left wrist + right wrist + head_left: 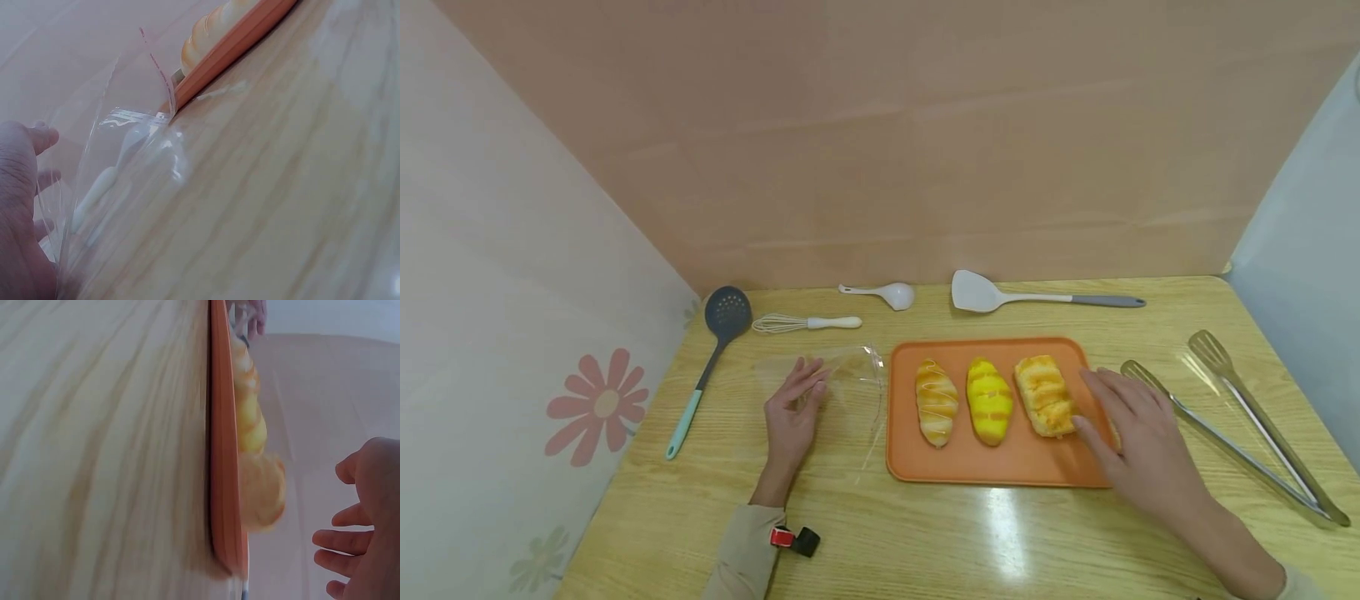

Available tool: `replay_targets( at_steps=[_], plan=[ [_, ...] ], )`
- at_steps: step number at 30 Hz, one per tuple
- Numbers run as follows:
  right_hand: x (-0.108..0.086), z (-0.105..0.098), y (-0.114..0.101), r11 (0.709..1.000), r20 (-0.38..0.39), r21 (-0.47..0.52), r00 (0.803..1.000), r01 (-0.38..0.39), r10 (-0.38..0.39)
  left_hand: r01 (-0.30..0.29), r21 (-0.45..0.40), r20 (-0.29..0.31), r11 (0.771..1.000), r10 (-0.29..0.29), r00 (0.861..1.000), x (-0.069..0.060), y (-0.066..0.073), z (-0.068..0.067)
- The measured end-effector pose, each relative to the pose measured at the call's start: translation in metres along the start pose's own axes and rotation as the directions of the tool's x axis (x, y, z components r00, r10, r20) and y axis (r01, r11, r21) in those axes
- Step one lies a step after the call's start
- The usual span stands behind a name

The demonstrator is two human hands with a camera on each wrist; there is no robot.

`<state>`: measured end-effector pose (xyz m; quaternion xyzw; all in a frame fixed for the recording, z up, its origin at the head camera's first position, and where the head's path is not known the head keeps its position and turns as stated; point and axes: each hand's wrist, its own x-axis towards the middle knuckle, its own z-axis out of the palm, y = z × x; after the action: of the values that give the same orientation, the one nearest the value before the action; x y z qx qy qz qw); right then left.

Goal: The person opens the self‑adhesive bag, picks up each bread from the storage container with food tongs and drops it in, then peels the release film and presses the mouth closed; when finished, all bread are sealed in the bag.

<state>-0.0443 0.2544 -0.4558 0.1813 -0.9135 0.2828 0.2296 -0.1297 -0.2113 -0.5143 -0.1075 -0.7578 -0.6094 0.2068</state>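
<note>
An orange tray (985, 473) holds three bread pieces: a cream-striped bread roll (937, 403), a bright yellow bread roll (989, 402) and a squarish golden bread (1045, 397). Left of the tray, my left hand (792, 408) holds a clear plastic bag (857, 392), its fingers partly seen through the film (134, 169). How firmly it grips is hard to make out. Over the tray's right edge my right hand (1138, 433) hovers beside the golden bread, thumb and fingers spread. In the right wrist view, a gap separates that hand (369, 531) from the golden bread (262, 490).
Along the back lie a whisk (808, 323), a white ladle (895, 295) and a white-headed turner (977, 292). A dark skimmer (727, 315) with a mint handle lies far left. Metal tongs (1262, 417) lie spread on the right, close to my right hand. Walls border the table.
</note>
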Motion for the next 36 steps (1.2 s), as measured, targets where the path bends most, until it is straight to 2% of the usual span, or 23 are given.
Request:
replay_targets(
  at_steps=[7, 13, 18, 28, 36],
  plan=[
    [-0.013, -0.029, 0.034, 0.992, -0.037, -0.05, 0.993, -0.116, 0.114, -0.024, 0.011, 0.004, 1.0, 0.024, 1.0, -0.001, -0.001, 0.001],
    [-0.026, -0.054, 0.063, 0.965, -0.032, -0.128, 0.973, -0.229, 0.227, -0.026, 0.011, 0.007, 1.0, 0.026, 1.0, 0.001, 0.0, 0.001],
    [-0.038, -0.068, 0.086, 0.941, -0.013, -0.177, 0.957, -0.288, 0.29, -0.011, 0.012, 0.009, 1.0, 0.011, 1.0, 0.0, 0.001, 0.001],
    [-0.065, -0.074, 0.124, 0.92, 0.072, -0.154, 0.924, -0.361, 0.375, -0.014, -0.003, 0.02, 1.0, 0.014, 1.0, 0.0, 0.0, -0.001],
    [-0.067, -0.073, 0.132, 0.861, 0.115, -0.241, 0.867, -0.449, 0.484, -0.007, 0.014, 0.024, 1.0, 0.006, 1.0, -0.001, 0.0, 0.001]
  ],
)
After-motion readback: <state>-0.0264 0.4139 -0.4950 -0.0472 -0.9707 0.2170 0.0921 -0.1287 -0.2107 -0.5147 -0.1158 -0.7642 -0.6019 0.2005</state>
